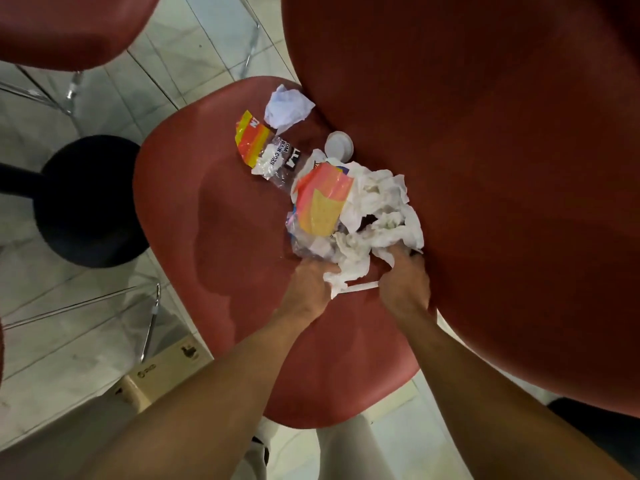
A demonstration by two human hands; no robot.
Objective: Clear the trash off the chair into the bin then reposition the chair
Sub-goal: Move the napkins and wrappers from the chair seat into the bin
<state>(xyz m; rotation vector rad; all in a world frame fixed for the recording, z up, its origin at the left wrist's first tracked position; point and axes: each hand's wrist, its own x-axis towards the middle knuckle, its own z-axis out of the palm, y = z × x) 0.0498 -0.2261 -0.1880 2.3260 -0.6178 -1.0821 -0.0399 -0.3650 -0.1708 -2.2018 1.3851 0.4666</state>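
Counted: two hands, left (308, 285) and right (403, 284). Red chairs: three, namely the littered chair (221, 237), a second chair (485, 168) and a third chair (69, 26). Printed plastic wrappers: two (256, 143) (322, 206). Crumpled tissue lots: two (287, 105) (377, 216). White lid: one (339, 147). Black bin: one (83, 202). Cardboard box: one (166, 368).

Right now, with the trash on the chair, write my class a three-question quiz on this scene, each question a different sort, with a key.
1. True or false: both hands, the left hand and the right hand, are at the crumpled white tissue.
2. Multiple choice: the small white lid lies (A) on the floor, (B) on the red chair seat, (C) inside the black bin.
3. Fill in: the lone crumpled paper ball sits at the seat's ____ end from the hands.

Key: 1 true; 2 B; 3 far.
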